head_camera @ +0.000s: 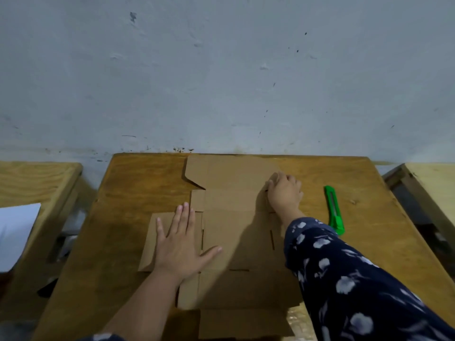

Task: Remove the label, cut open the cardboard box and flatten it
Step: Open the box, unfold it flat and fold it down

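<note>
The brown cardboard box (231,217) lies unfolded and flat on the wooden table (138,183), flaps spread out toward the wall and toward me. My left hand (182,244) rests palm down with fingers spread on the left side flap. My right hand (284,193) reaches across and presses with curled fingers on the right side flap, near the far edge. A green utility knife (334,209) lies on the table right of the cardboard, untouched. No label shows on the cardboard.
A grey wall (221,70) stands right behind the table. Another wooden table (37,183) with a white sheet (14,232) sits at the left, and a lighter one (433,183) at the right. Gaps separate the tables.
</note>
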Demonstrator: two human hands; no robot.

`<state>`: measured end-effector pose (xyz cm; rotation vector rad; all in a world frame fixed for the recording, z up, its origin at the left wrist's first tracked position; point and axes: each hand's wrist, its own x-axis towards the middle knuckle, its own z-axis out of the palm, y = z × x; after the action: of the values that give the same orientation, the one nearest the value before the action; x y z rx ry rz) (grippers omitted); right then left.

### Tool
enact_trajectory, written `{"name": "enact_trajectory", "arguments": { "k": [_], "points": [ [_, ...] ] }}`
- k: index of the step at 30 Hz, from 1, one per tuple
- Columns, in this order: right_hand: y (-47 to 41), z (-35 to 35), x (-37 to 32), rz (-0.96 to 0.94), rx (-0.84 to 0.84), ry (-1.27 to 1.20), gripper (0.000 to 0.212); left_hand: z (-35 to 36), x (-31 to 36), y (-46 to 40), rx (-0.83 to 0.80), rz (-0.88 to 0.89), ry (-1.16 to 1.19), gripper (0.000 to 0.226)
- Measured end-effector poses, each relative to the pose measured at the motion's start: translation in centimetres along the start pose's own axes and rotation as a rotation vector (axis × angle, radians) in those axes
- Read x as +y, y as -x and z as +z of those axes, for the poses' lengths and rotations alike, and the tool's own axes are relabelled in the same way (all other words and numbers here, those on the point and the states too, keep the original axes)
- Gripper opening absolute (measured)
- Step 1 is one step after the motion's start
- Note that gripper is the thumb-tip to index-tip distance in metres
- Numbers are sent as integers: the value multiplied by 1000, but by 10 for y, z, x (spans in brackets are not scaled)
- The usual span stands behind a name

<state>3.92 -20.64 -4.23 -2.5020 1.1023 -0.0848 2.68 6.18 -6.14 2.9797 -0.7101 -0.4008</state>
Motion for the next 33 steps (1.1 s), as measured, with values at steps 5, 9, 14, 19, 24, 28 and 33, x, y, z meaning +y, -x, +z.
{"name": "enact_trajectory", "arguments": {
  "k": [5, 9, 14, 19, 24, 28, 33],
  "points": [
    [-23, 2, -5, 142, 51, -210, 38, 5, 0, -1, 53, 1, -39, 118],
    [-30, -7, -15, 77, 37, -529, 41, 3, 0, -8, 41, -10, -13, 119],
    [-34, -31, -20, 72, 71, -710, 47, -2, 1, -17, 18, -31, 3, 118],
    [-21, -44, -19, 84, 76, -824, 47, -7, 5, -22, -30, -75, 28, 119],
    [6, -51, -7, 87, 114, -805, 47, -15, 7, -22, -87, -75, 80, 120],
    [34, -56, 4, 39, 158, -737, 43, -22, 10, -19, -79, -87, 196, 118],
    [58, -61, 14, 47, 154, -699, 36, -50, 11, -18, 265, -195, 589, 103]
  ]
}}
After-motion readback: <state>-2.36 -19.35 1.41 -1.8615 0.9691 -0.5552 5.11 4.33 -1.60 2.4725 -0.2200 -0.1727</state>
